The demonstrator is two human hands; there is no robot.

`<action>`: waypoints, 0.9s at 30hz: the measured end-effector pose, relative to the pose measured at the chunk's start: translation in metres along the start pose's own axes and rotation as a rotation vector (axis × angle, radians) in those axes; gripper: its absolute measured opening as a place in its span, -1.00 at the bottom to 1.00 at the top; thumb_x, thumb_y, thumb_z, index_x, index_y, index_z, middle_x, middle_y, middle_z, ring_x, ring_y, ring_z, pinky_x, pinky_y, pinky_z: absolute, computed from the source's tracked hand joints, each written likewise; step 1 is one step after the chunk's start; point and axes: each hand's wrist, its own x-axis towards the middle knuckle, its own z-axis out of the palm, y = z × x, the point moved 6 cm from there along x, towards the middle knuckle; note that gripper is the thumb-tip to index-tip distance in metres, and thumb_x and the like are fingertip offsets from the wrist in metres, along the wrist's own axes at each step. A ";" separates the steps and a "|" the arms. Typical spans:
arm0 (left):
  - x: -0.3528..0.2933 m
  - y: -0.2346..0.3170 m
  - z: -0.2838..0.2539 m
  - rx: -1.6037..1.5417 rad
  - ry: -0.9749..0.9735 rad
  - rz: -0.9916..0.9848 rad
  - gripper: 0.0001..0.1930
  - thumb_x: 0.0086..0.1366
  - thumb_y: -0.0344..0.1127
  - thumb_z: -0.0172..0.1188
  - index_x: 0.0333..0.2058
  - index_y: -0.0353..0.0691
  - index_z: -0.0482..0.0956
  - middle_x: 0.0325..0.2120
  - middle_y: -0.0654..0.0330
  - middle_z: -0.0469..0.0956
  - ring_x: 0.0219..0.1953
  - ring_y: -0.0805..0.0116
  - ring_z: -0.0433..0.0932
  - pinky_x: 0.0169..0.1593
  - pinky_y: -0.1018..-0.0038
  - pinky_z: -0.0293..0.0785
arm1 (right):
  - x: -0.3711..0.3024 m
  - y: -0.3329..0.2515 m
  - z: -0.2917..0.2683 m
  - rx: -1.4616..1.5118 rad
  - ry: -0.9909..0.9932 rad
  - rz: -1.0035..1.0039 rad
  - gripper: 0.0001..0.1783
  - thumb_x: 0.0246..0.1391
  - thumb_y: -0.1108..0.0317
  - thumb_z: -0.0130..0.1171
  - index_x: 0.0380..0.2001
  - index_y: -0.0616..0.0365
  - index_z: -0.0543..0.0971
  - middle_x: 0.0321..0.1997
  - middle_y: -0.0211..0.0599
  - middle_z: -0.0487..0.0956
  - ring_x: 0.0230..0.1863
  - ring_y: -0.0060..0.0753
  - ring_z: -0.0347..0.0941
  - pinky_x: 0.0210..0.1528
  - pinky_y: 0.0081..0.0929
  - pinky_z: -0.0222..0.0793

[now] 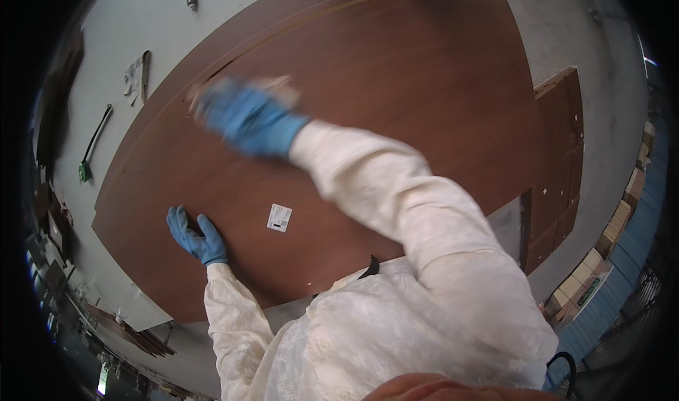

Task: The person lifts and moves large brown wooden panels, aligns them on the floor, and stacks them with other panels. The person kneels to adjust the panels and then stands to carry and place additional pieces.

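A large reddish-brown wood-grain panel [396,111] lies flat in front of me. My right hand [256,121], in a blue glove and smeared by motion, is over its far left part. Under the fingers is a pale tan rag [284,90], pressed to the panel; its edges stick out past the glove and are blurred. Nearer to me, my left hand [198,238], also gloved in blue, lies flat on the panel's left part with fingers stretched out, holding nothing. A white printed label [279,218] is stuck to the panel to the right of my left hand.
On the pale table [117,143] left of the panel lie a green-ended tool with a black strap [86,169] and a folded paper-like piece [136,76]. More brown panels [556,167] stand at the right. Stacked cardboard boxes [576,281] line the far right.
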 end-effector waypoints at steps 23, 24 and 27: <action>-0.002 -0.002 0.005 -0.045 -0.003 -0.045 -0.49 0.38 -0.24 0.18 0.21 -0.41 0.48 0.33 -0.11 0.35 0.40 -0.07 0.28 0.45 0.10 0.18 | -0.251 0.213 -0.278 -0.435 0.556 0.505 -0.52 0.26 0.10 0.17 0.13 0.16 0.57 0.13 -0.05 0.63 0.16 0.05 0.58 0.19 -0.22 0.49; -0.003 -0.002 0.006 -0.058 -0.006 -0.036 -0.49 0.38 -0.24 0.18 0.21 -0.41 0.47 0.33 -0.11 0.34 0.40 -0.07 0.28 0.45 0.10 0.18 | -0.235 0.199 -0.252 -0.547 0.353 0.414 -0.48 0.26 0.08 0.16 0.18 0.14 0.54 0.21 -0.08 0.58 0.27 0.03 0.48 0.29 -0.15 0.38; -0.003 -0.005 0.006 -0.066 -0.004 -0.040 -0.49 0.38 -0.24 0.18 0.22 -0.41 0.47 0.34 -0.10 0.33 0.40 -0.06 0.29 0.45 0.10 0.18 | -0.238 0.229 -0.237 -0.558 0.187 0.569 -0.42 0.27 0.03 0.13 0.26 0.09 0.48 0.36 -0.15 0.48 0.44 0.00 0.30 0.48 -0.03 0.12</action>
